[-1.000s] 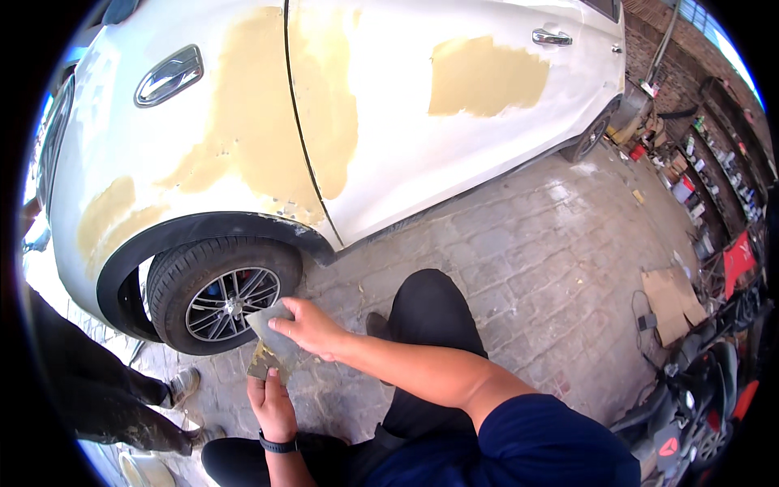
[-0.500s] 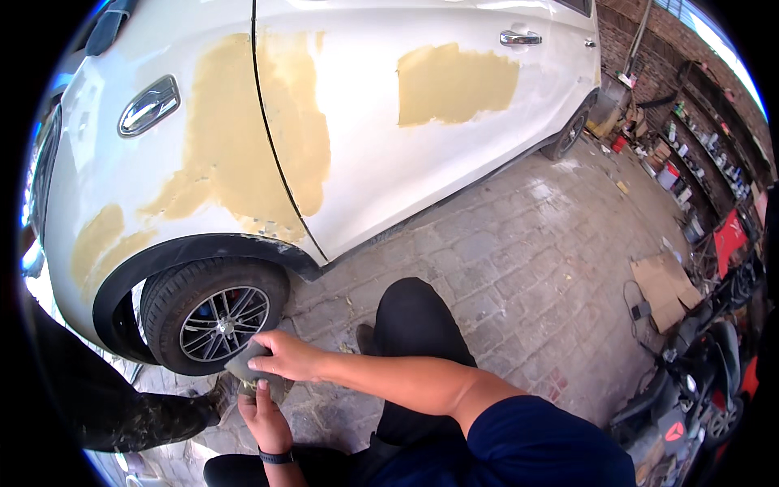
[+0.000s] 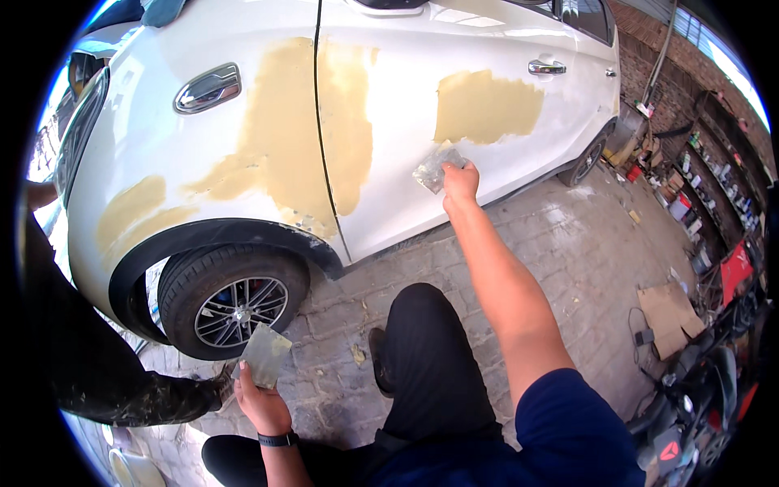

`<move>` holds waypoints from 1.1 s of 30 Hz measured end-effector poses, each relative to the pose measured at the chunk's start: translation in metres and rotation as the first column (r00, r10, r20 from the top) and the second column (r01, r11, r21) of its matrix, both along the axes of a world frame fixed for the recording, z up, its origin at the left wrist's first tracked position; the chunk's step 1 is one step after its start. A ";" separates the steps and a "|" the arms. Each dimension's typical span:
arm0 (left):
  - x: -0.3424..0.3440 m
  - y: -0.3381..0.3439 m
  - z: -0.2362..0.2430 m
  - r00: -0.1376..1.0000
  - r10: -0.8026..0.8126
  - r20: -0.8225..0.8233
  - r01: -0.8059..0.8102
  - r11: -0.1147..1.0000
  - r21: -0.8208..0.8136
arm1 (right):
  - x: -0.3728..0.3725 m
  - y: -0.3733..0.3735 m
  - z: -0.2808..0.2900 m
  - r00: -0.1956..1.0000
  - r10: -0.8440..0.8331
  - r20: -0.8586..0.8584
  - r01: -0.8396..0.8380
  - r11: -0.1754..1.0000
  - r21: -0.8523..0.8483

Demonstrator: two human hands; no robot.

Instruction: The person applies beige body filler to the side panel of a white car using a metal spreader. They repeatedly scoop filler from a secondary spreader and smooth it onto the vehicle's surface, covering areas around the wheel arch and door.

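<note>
In my right hand (image 3: 461, 182) is a thin grey putty spreader (image 3: 436, 167), its fingers closed on it. The spreader is at the white car door (image 3: 389, 195), just below a patch of tan body filler (image 3: 489, 105); whether it touches the panel I cannot tell. Low by the front wheel (image 3: 235, 312), my left hand (image 3: 261, 404) grips a flat grey plate (image 3: 266, 355) with pale smears on it. A larger tan filler area (image 3: 280, 134) spans the fender and the front door, across the seam.
Another person's dark-clothed leg and boot (image 3: 187, 398) stand at the left, beside the wheel. Shelves with bottles and cans (image 3: 722, 183) line the right wall. Flattened cardboard (image 3: 670, 319) lies on the brick floor, near a motorcycle (image 3: 698, 406). A bucket (image 3: 136, 469) is at lower left.
My hands were together by the wheel and are now apart. My right hand has swung up and right to the door with the spreader. The left stays low with the plate.
</note>
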State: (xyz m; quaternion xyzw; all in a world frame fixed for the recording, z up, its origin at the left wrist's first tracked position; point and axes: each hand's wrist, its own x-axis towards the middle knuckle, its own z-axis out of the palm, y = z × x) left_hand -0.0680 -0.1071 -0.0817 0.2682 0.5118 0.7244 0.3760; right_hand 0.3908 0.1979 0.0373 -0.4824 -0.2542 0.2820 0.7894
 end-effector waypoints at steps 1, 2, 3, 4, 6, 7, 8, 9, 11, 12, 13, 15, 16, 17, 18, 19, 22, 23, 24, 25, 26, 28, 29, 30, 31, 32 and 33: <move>0.006 0.002 0.006 0.983 -0.030 0.183 0.027 0.999 0.020 | 0.022 0.008 -0.008 0.992 0.102 -0.069 -0.104 0.994 -0.026; 0.004 0.001 0.011 0.979 -0.046 0.201 0.038 0.998 0.046 | 0.025 0.010 -0.005 0.997 0.047 -0.059 -0.048 0.999 -0.016; 0.004 -0.001 0.013 0.972 -0.064 0.225 0.049 0.996 0.069 | 0.028 0.009 0.000 0.999 -0.009 -0.044 0.008 1.000 -0.009; 0.003 -0.004 0.014 0.966 -0.089 0.242 0.071 0.994 0.082 | 0.032 0.006 -0.004 0.997 -0.075 -0.035 0.075 0.997 -0.013; 0.002 -0.006 0.017 0.966 -0.092 0.241 0.083 0.995 0.050 | 0.036 0.004 -0.003 0.995 -0.043 -0.091 0.042 0.999 -0.015; 0.003 -0.005 0.017 0.965 -0.097 0.242 0.090 0.995 0.039 | 0.037 0.006 0.001 0.993 -0.028 -0.117 0.027 1.000 -0.010; 0.003 -0.004 0.016 0.968 -0.095 0.231 0.089 0.995 0.039 | 0.039 0.009 0.007 0.994 0.008 -0.112 0.001 0.997 0.076; 0.002 -0.005 0.013 0.972 -0.088 0.217 0.083 0.996 0.032 | 0.035 0.008 0.015 0.993 0.047 -0.108 -0.030 0.987 0.155; 0.001 -0.006 0.007 0.975 -0.078 0.209 0.077 0.997 0.012 | 0.035 0.013 0.031 0.992 0.121 -0.036 -0.110 0.969 0.222; 0.002 -0.004 0.004 0.973 -0.079 0.219 0.080 0.997 0.001 | 0.039 0.021 0.040 0.993 0.109 -0.034 -0.098 0.965 0.244; 0.005 0.000 0.003 0.970 -0.084 0.230 0.087 0.996 -0.006 | 0.045 0.031 0.051 0.995 0.095 -0.031 -0.083 0.960 0.269; 0.008 0.003 0.000 0.969 -0.077 0.234 0.084 0.996 -0.022 | 0.047 0.044 0.068 0.997 0.065 -0.052 -0.048 0.960 0.274; 0.008 0.004 0.000 0.970 -0.066 0.235 0.075 0.997 -0.029 | 0.040 0.047 0.082 0.996 0.051 -0.075 -0.030 0.966 0.257; 0.008 0.004 0.000 0.969 -0.063 0.238 0.074 0.997 -0.037 | 0.033 0.048 0.094 0.995 0.037 -0.097 -0.013 0.971 0.239; 0.010 0.006 0.001 0.967 -0.067 0.245 0.080 0.996 -0.041 | 0.033 0.051 0.103 0.992 -0.001 -0.127 0.032 0.970 0.240; 0.010 0.007 0.001 0.965 -0.070 0.252 0.084 0.995 -0.045 | 0.033 0.053 0.110 0.987 -0.038 -0.157 0.076 0.968 0.240; 0.011 0.013 -0.003 0.965 -0.058 0.256 0.080 0.994 -0.075 | 0.031 0.062 0.124 0.962 -0.133 -0.240 0.183 0.962 0.200; 0.012 0.015 -0.004 0.964 -0.059 0.260 0.080 0.994 -0.071 | 0.030 0.065 0.126 0.950 -0.163 -0.266 0.215 0.960 0.180; 0.016 0.019 -0.005 0.961 -0.069 0.267 0.090 0.994 -0.068 | 0.024 0.070 0.119 0.960 -0.279 -0.034 0.281 0.942 0.181; 0.020 0.024 -0.006 0.958 -0.082 0.274 0.103 0.993 -0.064 | 0.012 0.079 0.105 0.903 -0.382 0.199 0.344 0.918 0.199; 0.020 0.026 -0.006 0.959 -0.073 0.272 0.097 0.992 -0.078 | 0.003 0.084 0.093 0.791 -0.451 0.413 0.392 0.892 0.223; 0.018 0.025 -0.009 0.961 -0.042 0.272 0.074 0.991 -0.109 | 0.004 0.076 0.076 0.686 -0.407 0.602 0.339 0.912 0.230; 0.017 0.025 -0.012 0.959 -0.056 0.276 0.090 0.989 -0.113 | 0.006 0.073 0.070 0.620 -0.381 0.686 0.312 0.922 0.230; 0.015 0.029 -0.016 0.956 -0.075 0.283 0.110 0.988 -0.111 | 0.015 0.072 0.074 0.754 -0.365 0.547 0.275 0.931 0.241; 0.017 0.030 -0.019 0.951 -0.093 0.294 0.131 0.985 -0.114 | 0.028 0.071 0.080 0.858 -0.328 0.395 0.240 0.937 0.256; 0.018 0.030 -0.020 0.949 -0.086 0.303 0.126 0.985 -0.118 | 0.037 0.070 0.086 0.934 -0.273 0.230 0.206 0.939 0.276; 0.020 0.032 -0.018 0.947 -0.081 0.310 0.124 0.985 -0.120 | 0.040 0.063 0.101 0.970 -0.242 -0.021 0.238 0.931 0.275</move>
